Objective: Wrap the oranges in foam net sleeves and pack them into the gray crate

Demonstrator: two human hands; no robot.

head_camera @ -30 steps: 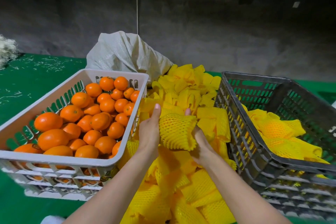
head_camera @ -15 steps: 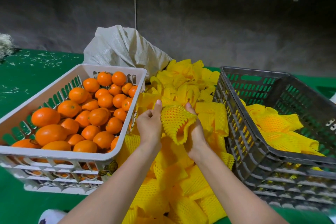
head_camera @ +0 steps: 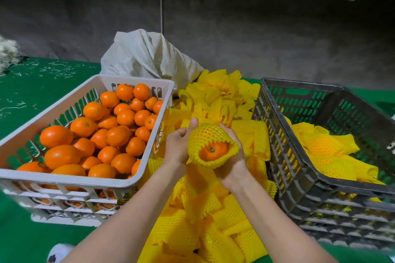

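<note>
An orange (head_camera: 212, 151) sits inside a yellow foam net sleeve (head_camera: 205, 136), its stem end showing through the sleeve's open end toward me. My left hand (head_camera: 178, 145) grips the sleeve's left side, thumb up along its top. My right hand (head_camera: 234, 161) cups the sleeve from the right and below. The white crate (head_camera: 64, 179) on the left is full of bare oranges (head_camera: 117, 135). The gray crate (head_camera: 303, 168) on the right holds several wrapped oranges (head_camera: 327, 147).
A heap of loose yellow foam sleeves (head_camera: 213, 100) fills the gap between the two crates and runs toward me. A white woven sack (head_camera: 147, 57) lies behind the heap. The table has a green cover (head_camera: 32, 83) strewn with pale scraps.
The sleeve has been pulled further over the orange and its open end turned toward me, so the fruit's stem end now shows. Both hands stayed together above the heap.
</note>
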